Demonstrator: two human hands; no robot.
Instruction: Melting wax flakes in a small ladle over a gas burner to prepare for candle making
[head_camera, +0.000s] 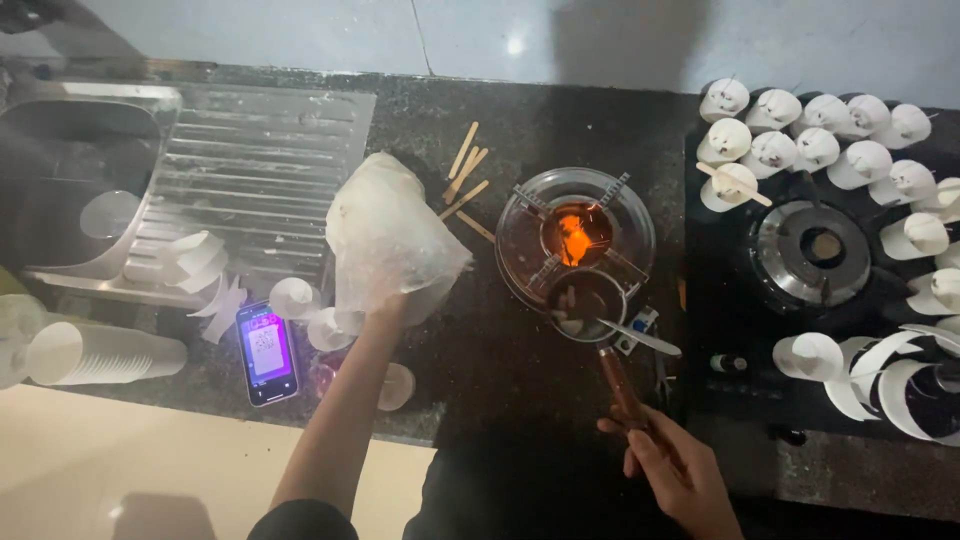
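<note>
Pan handle (620, 385) in right hand (672, 468)

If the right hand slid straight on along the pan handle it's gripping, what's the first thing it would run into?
Probably the small dark pan itself: the right hand points up the wooden handle toward it. A spoon lies across the pan's near rim, so it might touch that first; depth is unclear.

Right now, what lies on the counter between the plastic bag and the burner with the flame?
In the head view, a few wooden sticks lie scattered on the dark counter between the plastic bag and the burner.
</note>
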